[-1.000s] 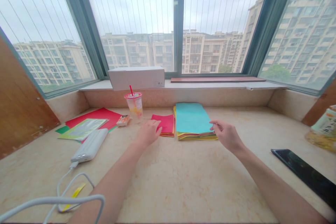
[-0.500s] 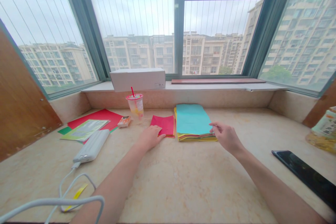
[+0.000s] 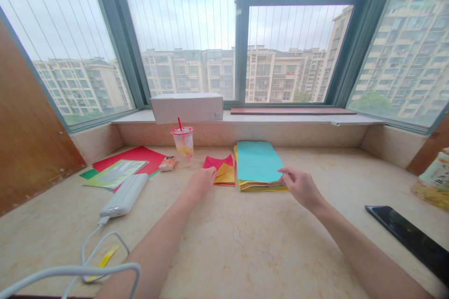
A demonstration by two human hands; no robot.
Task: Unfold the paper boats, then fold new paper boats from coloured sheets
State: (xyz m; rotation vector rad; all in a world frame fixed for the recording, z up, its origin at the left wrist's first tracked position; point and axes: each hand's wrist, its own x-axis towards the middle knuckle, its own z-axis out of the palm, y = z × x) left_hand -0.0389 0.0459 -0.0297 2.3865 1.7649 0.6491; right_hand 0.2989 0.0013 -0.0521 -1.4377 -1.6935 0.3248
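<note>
My left hand [image 3: 202,182] is closed on the front left corner of a sheet of red paper [image 3: 213,162]. The sheet is partly lifted and folded back, baring yellow-orange paper [image 3: 227,174] in the small stack beneath. To the right of it lies a larger stack of coloured sheets with light blue paper [image 3: 259,161] on top and yellow edges showing below. My right hand [image 3: 300,184] is at the front right corner of this stack, thumb and fingers pinched together. What sits between those fingertips is too small to make out.
At left lie red paper [image 3: 140,153], a green-edged packet [image 3: 115,174], a white power bank [image 3: 124,195] with a cable [image 3: 70,270], and a small orange box [image 3: 167,163]. Behind stand a drink cup [image 3: 184,142] and a white box [image 3: 187,108]. A phone [image 3: 407,233] and jar [image 3: 435,175] are at right.
My left hand has gone from resting on the small red stack to pinching its top sheet and lifting the corner. My right hand stays at the blue stack's corner. The view has shifted slightly.
</note>
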